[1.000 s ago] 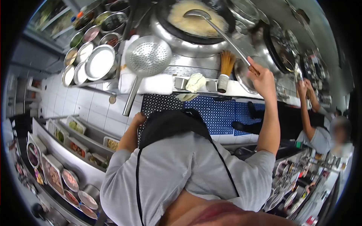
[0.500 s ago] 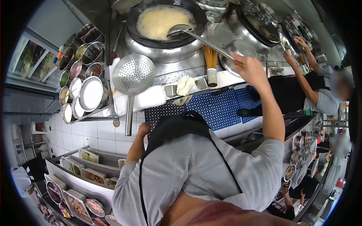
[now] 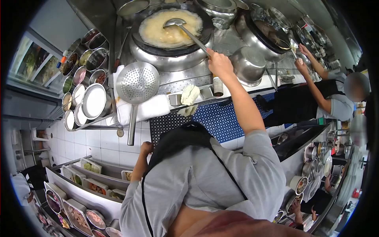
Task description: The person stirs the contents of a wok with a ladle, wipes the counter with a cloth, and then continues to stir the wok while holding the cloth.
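Observation:
My right hand [image 3: 219,65] is closed round the handle of a long metal ladle [image 3: 189,35]. The ladle's bowl rests over the pale, foamy, bubbling liquid [image 3: 158,29] in a large black wok [image 3: 136,39]. My left hand [image 3: 146,148] hangs low by my apron, its fingers curled; whether anything is in it is hidden. Between that hand and the wok, a perforated metal strainer [image 3: 137,83] lies near the counter edge, its handle jutting over the floor. A bamboo brush [image 3: 218,86] stands partly behind my right forearm.
Metal bowls of ingredients [image 3: 94,100] crowd the left rack. A folded white towel [image 3: 152,107] and a crumpled cloth [image 3: 190,94] lie along the counter edge. Right of my arm sits a metal pot [image 3: 248,65]. Further right, a co-worker [image 3: 316,93] works at another wok [image 3: 268,35].
My right hand has moved left, bringing the ladle's bowl left over the middle of the wok. The metal pot beside my arm now shows its rounded side. The whole view has shifted slightly.

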Demonstrator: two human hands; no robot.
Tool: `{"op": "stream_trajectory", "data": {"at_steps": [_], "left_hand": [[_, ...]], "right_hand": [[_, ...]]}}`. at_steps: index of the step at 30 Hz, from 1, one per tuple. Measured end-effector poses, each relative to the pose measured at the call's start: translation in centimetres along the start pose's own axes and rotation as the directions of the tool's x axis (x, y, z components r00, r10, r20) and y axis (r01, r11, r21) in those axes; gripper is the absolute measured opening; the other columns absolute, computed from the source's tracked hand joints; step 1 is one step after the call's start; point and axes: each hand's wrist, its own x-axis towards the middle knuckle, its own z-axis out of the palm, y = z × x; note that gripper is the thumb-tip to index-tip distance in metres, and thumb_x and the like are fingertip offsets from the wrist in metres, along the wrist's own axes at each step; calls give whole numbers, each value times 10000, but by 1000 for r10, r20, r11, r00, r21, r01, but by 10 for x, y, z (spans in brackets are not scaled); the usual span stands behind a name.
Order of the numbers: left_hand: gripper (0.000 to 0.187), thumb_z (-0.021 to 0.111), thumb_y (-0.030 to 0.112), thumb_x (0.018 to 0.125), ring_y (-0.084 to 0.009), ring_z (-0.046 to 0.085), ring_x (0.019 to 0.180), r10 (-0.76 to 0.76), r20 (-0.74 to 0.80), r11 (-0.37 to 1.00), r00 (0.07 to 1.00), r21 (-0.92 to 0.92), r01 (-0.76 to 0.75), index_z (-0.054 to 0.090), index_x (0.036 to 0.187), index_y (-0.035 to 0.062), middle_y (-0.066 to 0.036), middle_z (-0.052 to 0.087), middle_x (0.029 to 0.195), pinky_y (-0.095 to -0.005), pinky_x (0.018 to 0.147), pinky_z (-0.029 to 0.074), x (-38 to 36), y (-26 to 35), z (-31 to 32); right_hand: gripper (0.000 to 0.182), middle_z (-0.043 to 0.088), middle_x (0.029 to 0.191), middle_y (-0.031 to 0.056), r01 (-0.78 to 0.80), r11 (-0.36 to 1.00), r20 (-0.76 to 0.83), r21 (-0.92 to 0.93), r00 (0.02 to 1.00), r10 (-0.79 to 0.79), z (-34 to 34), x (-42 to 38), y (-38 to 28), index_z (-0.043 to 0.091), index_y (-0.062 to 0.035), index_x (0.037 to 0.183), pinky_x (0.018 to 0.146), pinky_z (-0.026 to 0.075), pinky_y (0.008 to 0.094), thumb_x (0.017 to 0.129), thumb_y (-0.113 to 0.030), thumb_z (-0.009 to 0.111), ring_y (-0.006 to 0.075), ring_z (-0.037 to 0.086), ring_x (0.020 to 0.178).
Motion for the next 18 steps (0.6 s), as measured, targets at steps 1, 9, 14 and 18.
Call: {"op": "stream_trajectory", "data": {"at_steps": [1,9,14,18], "left_hand": [[233,613,220,791,-291,717,687,12,-5,1000,1000,-7,-12,704,786,5,-198,687,753,-397,686,587,1,-5,4],[338,627,284,769,-381,713,821,151,-146,986,978,-47,-159,737,922,3,-249,709,855,-449,769,567,42,-101,79],[275,551,238,821,-373,687,928,104,-34,990,994,99,-100,688,835,0,-257,691,914,-460,825,547,45,-94,80],[181,603,206,797,-328,702,808,-28,-92,995,995,-96,19,706,840,64,-163,696,870,-419,771,566,38,-77,68]], "right_hand": [[483,700,1002,215,-8,1000,13,21,1000,8,7,6,-5,569,-165,1330,876,518,511,852,-131,626,424,659,950],[454,687,1005,253,18,991,-59,130,998,-10,47,42,-29,598,-160,1304,905,515,519,850,-141,601,431,659,976],[470,696,1036,224,99,990,2,102,995,-99,35,35,-21,601,-160,1318,913,522,508,848,-163,616,430,660,983],[508,712,1039,162,130,988,55,77,989,-135,14,16,-16,587,-194,1344,895,519,494,840,-165,650,388,672,968]]}}
